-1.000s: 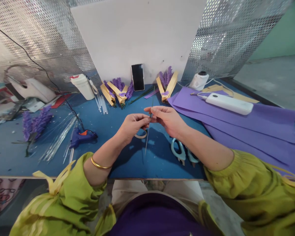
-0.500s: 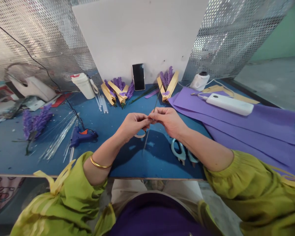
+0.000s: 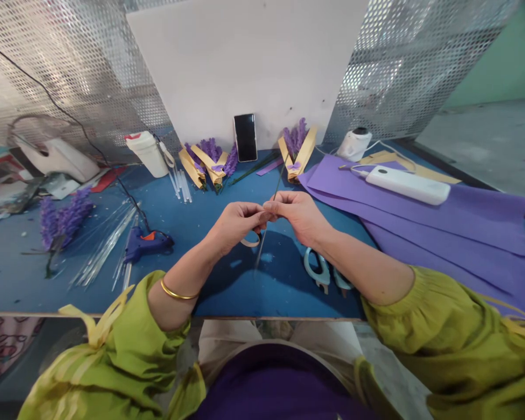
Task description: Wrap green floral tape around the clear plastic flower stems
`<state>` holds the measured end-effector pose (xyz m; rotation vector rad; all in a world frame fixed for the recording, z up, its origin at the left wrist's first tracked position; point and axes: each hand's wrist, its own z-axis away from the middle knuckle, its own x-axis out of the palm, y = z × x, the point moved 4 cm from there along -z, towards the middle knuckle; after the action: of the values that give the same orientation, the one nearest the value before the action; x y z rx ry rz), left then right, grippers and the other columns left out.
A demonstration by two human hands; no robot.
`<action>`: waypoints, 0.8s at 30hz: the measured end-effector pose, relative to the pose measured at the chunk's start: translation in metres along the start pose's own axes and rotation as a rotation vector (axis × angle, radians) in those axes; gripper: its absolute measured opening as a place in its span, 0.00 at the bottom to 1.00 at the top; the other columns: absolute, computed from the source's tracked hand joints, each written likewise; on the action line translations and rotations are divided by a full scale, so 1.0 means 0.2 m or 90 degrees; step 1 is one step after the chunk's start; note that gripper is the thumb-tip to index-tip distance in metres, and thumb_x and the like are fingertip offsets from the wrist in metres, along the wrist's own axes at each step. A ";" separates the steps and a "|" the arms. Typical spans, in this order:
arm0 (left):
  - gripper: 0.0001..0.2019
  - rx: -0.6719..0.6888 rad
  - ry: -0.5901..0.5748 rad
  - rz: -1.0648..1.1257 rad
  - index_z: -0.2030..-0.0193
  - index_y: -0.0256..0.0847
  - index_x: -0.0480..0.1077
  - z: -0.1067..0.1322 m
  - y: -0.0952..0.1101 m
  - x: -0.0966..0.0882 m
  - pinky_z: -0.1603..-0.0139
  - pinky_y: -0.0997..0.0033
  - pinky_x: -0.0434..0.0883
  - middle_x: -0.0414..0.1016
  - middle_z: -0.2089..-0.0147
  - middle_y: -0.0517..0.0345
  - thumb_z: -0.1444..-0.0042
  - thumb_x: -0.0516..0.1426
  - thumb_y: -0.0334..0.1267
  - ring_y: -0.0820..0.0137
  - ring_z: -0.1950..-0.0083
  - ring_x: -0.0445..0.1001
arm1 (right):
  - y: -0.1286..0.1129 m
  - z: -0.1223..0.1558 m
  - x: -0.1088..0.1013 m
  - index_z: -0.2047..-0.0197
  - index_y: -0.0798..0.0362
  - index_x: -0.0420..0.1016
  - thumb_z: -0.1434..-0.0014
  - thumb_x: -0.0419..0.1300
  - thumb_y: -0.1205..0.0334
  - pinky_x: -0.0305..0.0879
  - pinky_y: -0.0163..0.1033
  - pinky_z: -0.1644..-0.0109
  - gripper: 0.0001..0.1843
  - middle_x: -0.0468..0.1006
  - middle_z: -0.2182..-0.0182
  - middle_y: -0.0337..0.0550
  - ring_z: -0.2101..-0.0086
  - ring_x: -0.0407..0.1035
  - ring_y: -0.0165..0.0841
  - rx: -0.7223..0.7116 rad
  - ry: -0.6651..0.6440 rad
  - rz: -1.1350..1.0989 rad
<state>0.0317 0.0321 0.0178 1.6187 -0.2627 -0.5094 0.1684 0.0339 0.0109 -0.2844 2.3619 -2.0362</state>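
Note:
Over the middle of the blue table, my left hand (image 3: 240, 224) and my right hand (image 3: 301, 217) meet fingertip to fingertip. A thin wire stem (image 3: 280, 179) runs through the pinch of my right hand, its upper part dark green and its lower end pale and bare. Below my left fingers hangs a narrow ring that looks like a roll of tape (image 3: 251, 242), partly hidden by the hand. Both hands are closed, and the exact contact between the fingertips is covered. Light-blue scissors (image 3: 317, 269) lie under my right forearm.
A blue glue gun (image 3: 147, 244), loose wires (image 3: 107, 248) and purple flower sprigs (image 3: 65, 219) lie to the left. Wrapped bouquets (image 3: 212, 160) and a phone (image 3: 245, 137) stand at the back. Purple sheets (image 3: 420, 227) with a white power bank (image 3: 406, 184) cover the right.
The ring of tape under my left hand has turned and swung slightly right. The stem's lower end has shifted a little. Both hands stay almost in place.

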 end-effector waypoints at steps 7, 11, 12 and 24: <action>0.15 0.001 0.011 0.004 0.69 0.34 0.76 0.00 -0.01 0.00 0.70 0.76 0.64 0.70 0.75 0.59 0.51 0.63 0.48 0.77 0.74 0.65 | 0.03 -0.02 -0.02 0.81 0.53 0.67 0.56 0.69 0.47 0.55 0.37 0.70 0.21 0.65 0.83 0.34 0.78 0.58 0.26 0.007 0.017 0.023; 0.12 -0.012 0.002 0.027 0.70 0.34 0.76 0.00 -0.01 0.00 0.70 0.76 0.63 0.69 0.76 0.60 0.50 0.62 0.43 0.78 0.74 0.64 | -0.02 -0.04 -0.06 0.71 0.54 0.78 0.52 0.66 0.44 0.58 0.35 0.69 0.19 0.71 0.75 0.39 0.75 0.60 0.26 0.025 -0.002 -0.058; 0.11 -0.014 -0.003 0.029 0.70 0.34 0.76 0.00 -0.01 0.00 0.69 0.76 0.63 0.69 0.76 0.60 0.50 0.61 0.43 0.78 0.74 0.64 | -0.04 -0.04 -0.07 0.69 0.54 0.79 0.52 0.66 0.46 0.59 0.35 0.69 0.18 0.73 0.72 0.40 0.74 0.61 0.26 0.031 -0.012 -0.079; 0.13 0.003 -0.046 -0.030 0.69 0.33 0.76 0.01 -0.01 0.04 0.71 0.77 0.61 0.68 0.77 0.61 0.47 0.60 0.44 0.78 0.74 0.63 | -0.05 -0.04 -0.10 0.86 0.54 0.66 0.58 0.70 0.59 0.56 0.34 0.70 0.18 0.64 0.84 0.34 0.76 0.59 0.25 -0.013 0.080 -0.041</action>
<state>0.0377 0.0274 0.0152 1.6165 -0.2816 -0.6046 0.1874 0.0438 0.0200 -0.2439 2.4783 -2.1194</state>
